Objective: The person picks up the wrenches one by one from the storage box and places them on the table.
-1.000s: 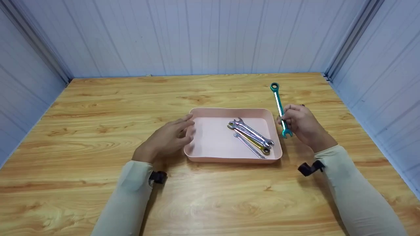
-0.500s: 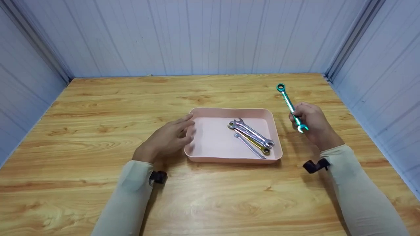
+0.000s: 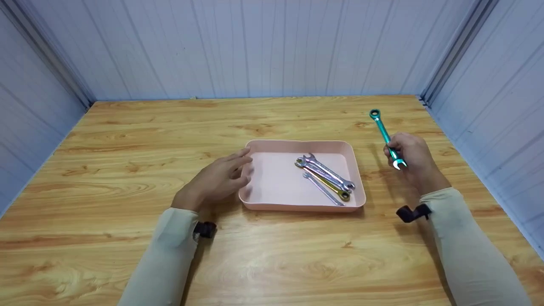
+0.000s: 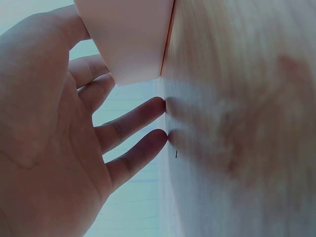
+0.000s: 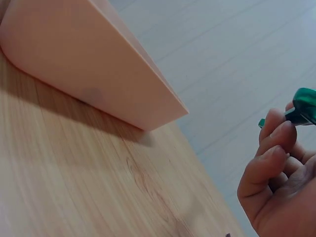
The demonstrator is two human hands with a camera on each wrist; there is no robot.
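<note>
Item in hand: green wrench (image 3: 386, 137), gripped by the right hand (image 3: 409, 158) above the table (image 3: 127, 170), right of the pink tray (image 3: 255, 203) holding three wrenches (image 3: 325, 177); left hand (image 3: 214, 182) relaxed, fingers against tray's left wall; step judged carrying, next needing a controlled set-down; grip partly hidden.

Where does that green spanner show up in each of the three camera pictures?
Head: green spanner at right, gripped in the right hand, off the table.
Left wrist: not in view.
Right wrist: only a green tip at the right edge, above the fingers.
Shared landmark: the pink tray.
</note>
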